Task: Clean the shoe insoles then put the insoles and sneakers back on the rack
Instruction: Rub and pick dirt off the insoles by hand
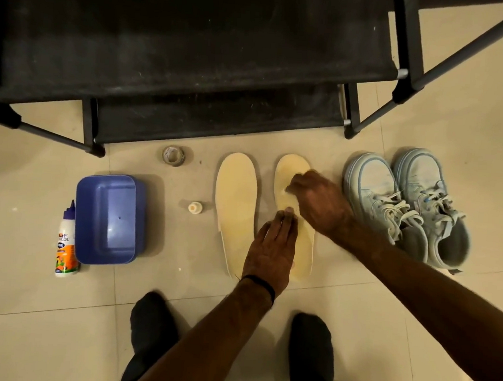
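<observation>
Two cream insoles lie side by side on the tiled floor, the left insole (234,207) bare and the right insole (304,253) under both hands. My left hand (273,248) presses flat on the right insole's middle and heel with straight fingers. My right hand (318,201) hovers over its toe half, fingers curled round a small pale wad that is blurred. A pair of light blue sneakers (375,193) (423,184) stands just right of the insoles, laces loose. The black shoe rack (194,52) stands behind them.
A blue plastic tub (108,219) and a white glue bottle (67,243) sit at the left. A small capped bottle (195,208) and a tape roll (173,156) lie between tub and insoles. My feet in dark socks (153,317) are near the bottom.
</observation>
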